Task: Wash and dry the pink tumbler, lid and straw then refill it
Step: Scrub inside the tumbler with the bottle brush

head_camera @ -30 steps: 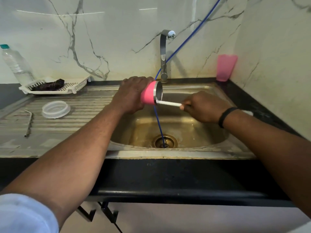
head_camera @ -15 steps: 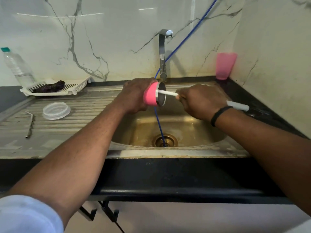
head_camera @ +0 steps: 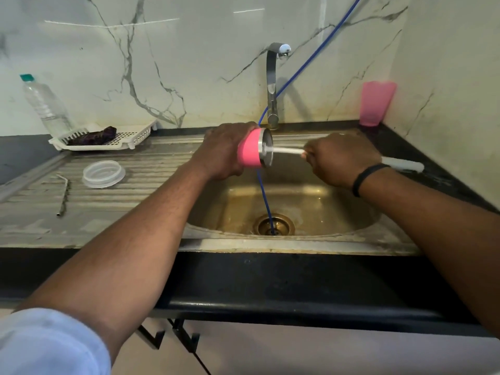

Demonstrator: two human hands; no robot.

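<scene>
- Since half a second ago, the right hand has drawn slightly away from the tumbler's mouth, so more of the white brush stem shows between them; the left hand has barely shifted.
- Clear plastic water bottle with a green cap leans against the marble wall at far left, behind a white perforated plastic tray that holds a dark purple cloth.
- Bent metal straw lies flat on the ribbed steel drainboard, with open room around it; just to its right lies the round clear plastic lid, apart from the straw.
- Left hand has its fingers curled round the pink steel-rimmed tumbler, holding it on its side above the back left edge of the sink basin, mouth facing right.
- Thin blue hose runs down from the upper wall, passes behind the tumbler and ends in the brass-coloured drain.
- Chrome tap stands at the back edge, just behind the tumbler.
- White bottle brush has its tip in the tumbler's mouth; the right hand's fingers are closed round its handle, whose end sticks out past the black wristband.
- Worn steel sink basin lies open beneath both hands.
- Translucent pink plastic cup stands in the back right corner on the black tabletop, well apart from the hands.
</scene>
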